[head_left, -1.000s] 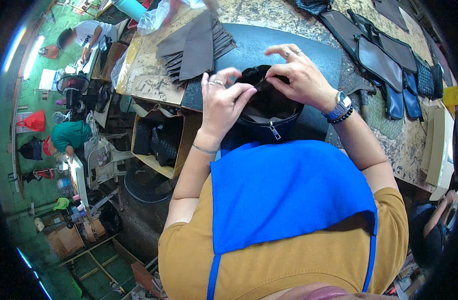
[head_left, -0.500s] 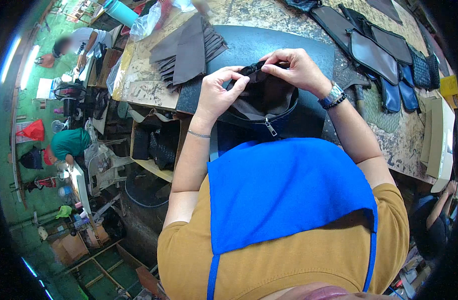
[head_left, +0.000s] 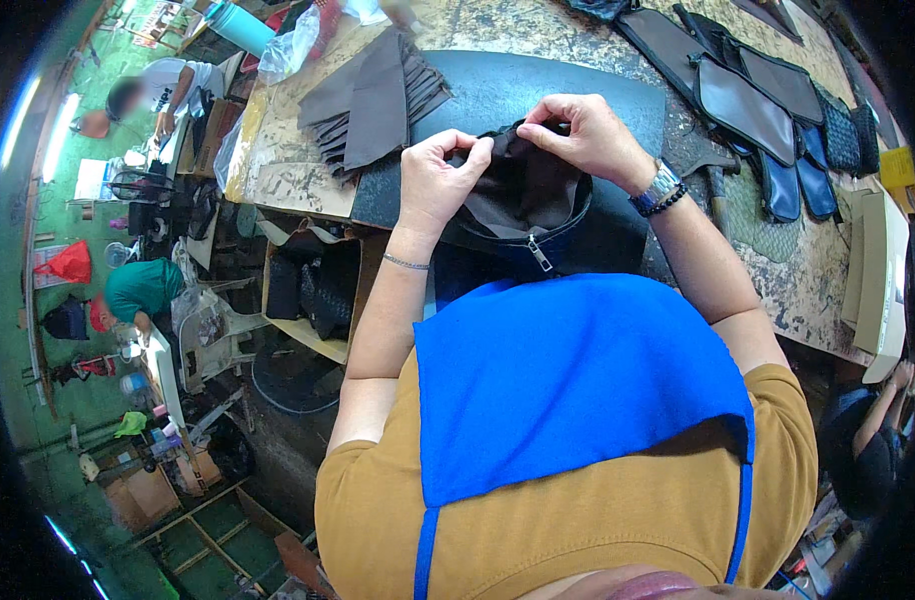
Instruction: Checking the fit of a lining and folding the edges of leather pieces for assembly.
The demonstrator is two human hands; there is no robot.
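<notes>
Between my hands lies a dark zippered pouch (head_left: 523,200), its mouth spread wide so the brown lining shows. A silver zipper pull (head_left: 540,252) hangs at its near edge. My left hand (head_left: 443,170) pinches the far left part of the rim between thumb and fingers. With thumb and forefinger, my right hand (head_left: 583,140) pinches the far rim a little to the right. The pouch rests on a black sheet (head_left: 538,85) on the worktable. What the fingertips press together is partly hidden by the fingers.
A fanned stack of brown fabric pieces (head_left: 378,105) lies left of the sheet. To the right are a hammer (head_left: 718,190) and several dark pouches (head_left: 748,110). An open box of dark woven pieces (head_left: 313,290) stands below the table's left edge. Other people work at far left and lower right.
My right hand has shifted slightly left along the far rim, its fingers now more curled. My left hand has moved only a little. The pouch stays in place.
</notes>
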